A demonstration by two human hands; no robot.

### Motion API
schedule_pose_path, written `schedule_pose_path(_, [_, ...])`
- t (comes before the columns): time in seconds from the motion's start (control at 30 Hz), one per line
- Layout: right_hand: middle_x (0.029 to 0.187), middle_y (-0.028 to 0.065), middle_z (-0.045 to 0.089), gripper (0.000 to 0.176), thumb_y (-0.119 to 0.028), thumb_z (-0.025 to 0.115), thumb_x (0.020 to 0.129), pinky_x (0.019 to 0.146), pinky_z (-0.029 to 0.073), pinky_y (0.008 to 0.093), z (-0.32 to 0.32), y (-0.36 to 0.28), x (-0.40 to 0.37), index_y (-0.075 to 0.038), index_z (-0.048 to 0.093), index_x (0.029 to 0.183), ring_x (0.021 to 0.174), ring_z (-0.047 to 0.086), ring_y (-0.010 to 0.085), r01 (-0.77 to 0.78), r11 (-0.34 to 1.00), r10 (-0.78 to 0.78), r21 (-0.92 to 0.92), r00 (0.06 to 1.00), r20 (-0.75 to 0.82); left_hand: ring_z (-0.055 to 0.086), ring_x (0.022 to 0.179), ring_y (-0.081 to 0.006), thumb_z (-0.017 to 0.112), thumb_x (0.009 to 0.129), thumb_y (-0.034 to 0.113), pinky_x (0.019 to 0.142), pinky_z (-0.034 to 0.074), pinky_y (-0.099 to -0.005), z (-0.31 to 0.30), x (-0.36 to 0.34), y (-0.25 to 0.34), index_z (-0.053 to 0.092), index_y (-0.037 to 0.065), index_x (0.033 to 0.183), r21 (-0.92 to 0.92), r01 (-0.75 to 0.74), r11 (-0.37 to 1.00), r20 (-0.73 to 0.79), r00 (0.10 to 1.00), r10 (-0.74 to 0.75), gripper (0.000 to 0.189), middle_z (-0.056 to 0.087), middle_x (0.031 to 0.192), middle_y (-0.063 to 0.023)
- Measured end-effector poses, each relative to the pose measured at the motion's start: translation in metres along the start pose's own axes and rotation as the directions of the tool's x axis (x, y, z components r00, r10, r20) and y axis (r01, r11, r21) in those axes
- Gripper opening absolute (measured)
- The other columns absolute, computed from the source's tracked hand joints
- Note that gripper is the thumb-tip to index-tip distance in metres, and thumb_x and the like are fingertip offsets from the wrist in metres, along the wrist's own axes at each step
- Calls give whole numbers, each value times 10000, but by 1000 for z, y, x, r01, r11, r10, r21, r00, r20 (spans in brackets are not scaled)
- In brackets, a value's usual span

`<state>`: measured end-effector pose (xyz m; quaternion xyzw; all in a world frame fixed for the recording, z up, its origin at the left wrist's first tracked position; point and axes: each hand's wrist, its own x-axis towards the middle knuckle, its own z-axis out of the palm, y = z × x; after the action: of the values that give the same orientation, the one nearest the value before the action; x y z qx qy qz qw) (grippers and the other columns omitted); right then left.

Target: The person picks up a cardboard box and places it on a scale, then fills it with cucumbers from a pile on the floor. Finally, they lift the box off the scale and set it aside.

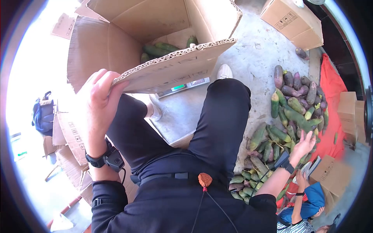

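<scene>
With its fingers folded over the cardboard edge, my left hand (101, 93) holds the near flap of a large open carton (105, 50). Several green radishes (165, 46) lie inside that carton. A scale with a lit green display (178, 87) shows under the flap. Over the large radish pile on the right, my right hand (304, 146) reaches out with its fingers apart, close to a green radish (297, 116). Purple-skinned radishes (289, 91) lie at the far part of the pile. Nothing shows in the right palm.
Another carton (295, 23) stands at the top right, beside a red cloth (330, 85). At the lower right a co-worker in a striped sleeve (301, 227) is close to the pile. Flattened cardboard (72, 155) and a dark blue bag (42, 116) are on the left.
</scene>
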<state>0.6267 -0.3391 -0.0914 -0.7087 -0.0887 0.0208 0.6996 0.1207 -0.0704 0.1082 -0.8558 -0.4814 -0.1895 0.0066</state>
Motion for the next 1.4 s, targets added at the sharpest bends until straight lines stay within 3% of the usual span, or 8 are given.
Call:
schedule_pose_path(0.4, [1268,287,370,490,-123,539,875,1089,224,512,205,-252,-100,152,335,1226,1253,309,377,-245,452,-534,858,696,480,526,631,-248,661,731,76,571,415,-309,-4,-3,-1,567,11,768,48,-10,999,-4,1000,10,120,508,678,-102])
schedule_pose_path(0.47, [1087,204,543,334,-46,580,838,1014,354,423,243,-246,-104,91,478,1126,1107,488,293,-245,563,-665,790,434,608,518,637,-258,656,735,70,581,412,-310,-2,-3,-1,561,2,776,9,1,1000,7,1000,-1,123,505,688,-109])
schedule_pose_path(0.53, [1044,66,553,412,-101,649,812,767,459,270,284,-251,-168,-17,458,1167,857,548,132,425,673,-705,606,616,351,513,647,-275,642,755,51,611,419,-312,1,-4,-4,554,-18,814,-99,-23,995,3,1000,24,126,510,715,-132])
schedule_pose_path(0.67, [931,81,611,202,-41,612,816,880,432,302,239,-188,-113,13,571,1005,927,567,176,366,849,-527,381,529,666,529,662,-278,625,752,27,619,423,-308,3,-6,-1,561,-5,815,-112,-3,994,-1,1000,3,96,522,735,-128])
schedule_pose_path(0.8, [902,88,648,250,-88,659,764,761,473,277,168,-46,-75,10,589,982,840,607,141,289,951,-176,-113,804,568,522,677,-251,615,776,19,645,420,-289,5,-7,-6,565,-9,873,-130,-14,991,21,1000,17,113,528,749,-119])
schedule_pose_path(0.97, [910,146,647,304,-188,656,727,766,481,331,32,154,-91,1,605,960,846,627,247,50,803,274,-594,854,443,547,723,-243,609,805,37,684,432,-293,16,-9,-19,564,-37,904,-37,-5,999,-27,1000,4,131,561,792,-134])
schedule_pose_path(1.23, [932,139,632,262,-187,656,716,774,472,361,-46,195,-122,-38,616,929,887,595,287,-197,491,462,-849,885,62,551,677,-241,605,823,34,646,445,-289,9,-13,-18,558,-54,916,-1,9,1000,63,998,-9,136,575,787,-139])
schedule_pose_path(1.4, [1108,91,541,310,-102,598,747,820,444,394,-28,168,-84,-107,548,1053,1049,499,272,161,138,334,-977,921,199,574,691,-212,609,830,32,661,454,-297,12,-19,-32,565,-73,950,65,10,998,-24,1000,-8,166,618,811,-138])
